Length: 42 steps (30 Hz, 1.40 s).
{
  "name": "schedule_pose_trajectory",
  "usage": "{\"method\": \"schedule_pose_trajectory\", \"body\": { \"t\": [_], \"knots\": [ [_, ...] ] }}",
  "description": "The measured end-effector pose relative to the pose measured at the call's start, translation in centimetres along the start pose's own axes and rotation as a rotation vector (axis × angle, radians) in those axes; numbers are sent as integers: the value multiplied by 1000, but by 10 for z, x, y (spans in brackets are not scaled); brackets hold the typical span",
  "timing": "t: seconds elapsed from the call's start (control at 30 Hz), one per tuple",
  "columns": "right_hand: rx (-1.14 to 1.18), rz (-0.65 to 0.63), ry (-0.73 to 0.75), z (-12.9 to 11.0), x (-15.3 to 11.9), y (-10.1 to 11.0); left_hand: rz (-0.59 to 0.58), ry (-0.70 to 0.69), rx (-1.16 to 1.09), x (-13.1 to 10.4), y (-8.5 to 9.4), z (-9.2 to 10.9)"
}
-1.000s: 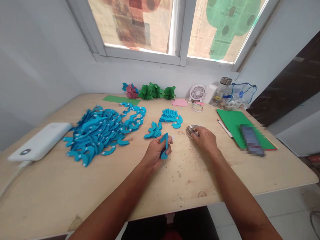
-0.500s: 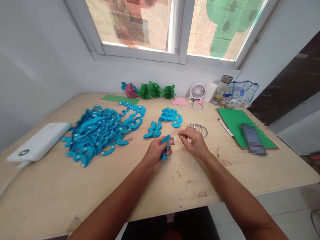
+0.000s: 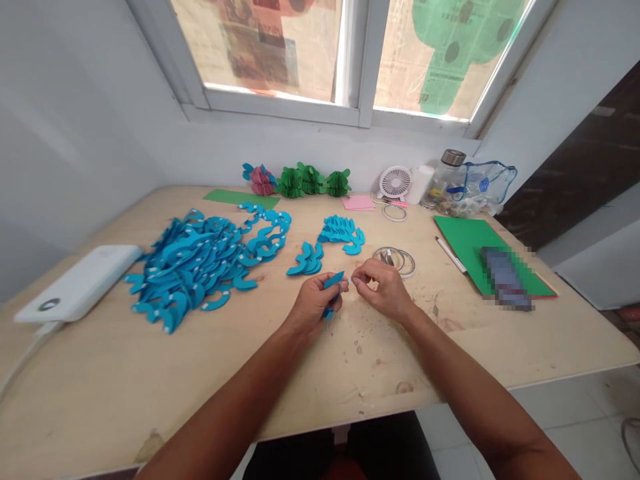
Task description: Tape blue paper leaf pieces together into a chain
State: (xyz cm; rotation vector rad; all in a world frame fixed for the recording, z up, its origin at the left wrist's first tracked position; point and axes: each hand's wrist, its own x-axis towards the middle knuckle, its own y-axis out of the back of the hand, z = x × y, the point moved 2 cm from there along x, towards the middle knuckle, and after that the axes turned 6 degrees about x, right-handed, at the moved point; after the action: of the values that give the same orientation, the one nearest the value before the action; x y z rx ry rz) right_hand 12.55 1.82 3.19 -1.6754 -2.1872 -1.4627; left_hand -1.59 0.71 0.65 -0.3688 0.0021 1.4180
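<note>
My left hand (image 3: pixel 316 301) is closed on a curved blue paper piece (image 3: pixel 334 280), which pokes out above and below the fingers. Close to its right, my right hand (image 3: pixel 383 287) has thumb and forefinger pinched, with a tiny white bit at the fingertips. Left of my hands lies a big heap of blue curved pieces (image 3: pixel 193 260), many with small white squares. Beyond my hands are a small blue stack (image 3: pixel 306 260) and a longer row of blue pieces (image 3: pixel 340 230).
Tape rolls (image 3: pixel 407 265) lie just behind my right hand. A white power bank (image 3: pixel 80 283) is at far left. Green sheets (image 3: pixel 467 243) and a pen (image 3: pixel 451 255) lie right. Paper flowers, a small fan (image 3: pixel 395 183) and a bottle (image 3: pixel 443 180) stand at the back.
My right hand has shifted slightly left and down, closer to my left hand. The blue piece in my left hand has tilted. The white bit is now less visible between the hands.
</note>
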Motion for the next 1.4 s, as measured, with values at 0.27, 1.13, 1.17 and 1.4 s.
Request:
{"method": "schedule_pose_trajectory", "body": {
  "t": [0.27, 1.13, 1.17, 1.4],
  "knots": [
    [1, 192, -105, 17, 1, 5, 59, 2, 3, 2, 1, -2],
    [176, -21, 93, -12, -1, -8, 304, -374, 541, 0, 9, -7],
    [180, -10, 87, -10, -1, -8, 300, -379, 534, 0, 9, -8],
    [233, 48, 51, -2, 0, -7, 217, -400, 329, 2, 4, -9]
  ]
}}
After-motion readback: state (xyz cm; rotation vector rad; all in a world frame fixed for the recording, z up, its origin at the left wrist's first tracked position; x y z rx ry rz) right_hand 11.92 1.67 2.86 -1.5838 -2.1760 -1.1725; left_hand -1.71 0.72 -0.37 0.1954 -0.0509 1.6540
